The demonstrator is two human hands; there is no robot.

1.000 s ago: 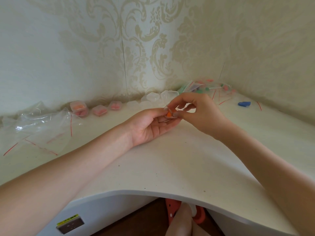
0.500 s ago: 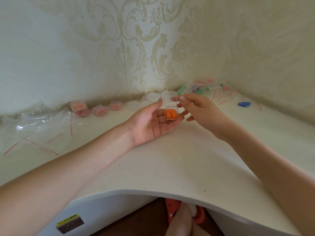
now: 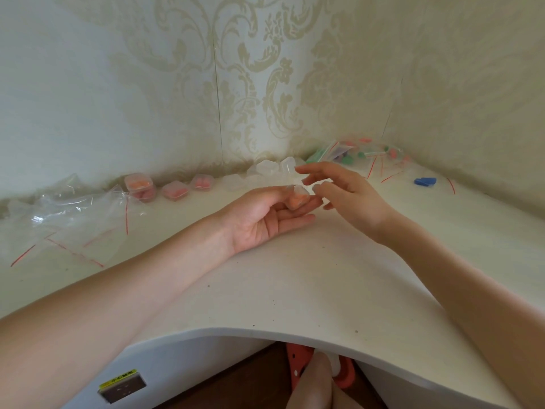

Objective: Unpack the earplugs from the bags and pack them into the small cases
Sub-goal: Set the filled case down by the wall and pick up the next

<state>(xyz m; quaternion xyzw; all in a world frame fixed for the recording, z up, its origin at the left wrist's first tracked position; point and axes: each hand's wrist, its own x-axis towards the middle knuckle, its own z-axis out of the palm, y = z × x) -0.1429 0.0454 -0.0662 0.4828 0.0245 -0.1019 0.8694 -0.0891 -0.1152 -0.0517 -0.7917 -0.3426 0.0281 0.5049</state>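
Over desk [image 3: 265, 290], left hand [image 3: 265, 219] pinches case [image 3: 298, 197], prob. shut.

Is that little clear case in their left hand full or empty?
Full. Orange earplugs show through the clear small case that the left hand holds at its fingertips. Whether its lid is snapped shut, I cannot tell.

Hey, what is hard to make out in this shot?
Head view only:
- Small case in the left hand: blurred, so its lid state is unclear.
- Bags in the far corner: contents too small to count.
- Right hand: motion-blurred fingertips.
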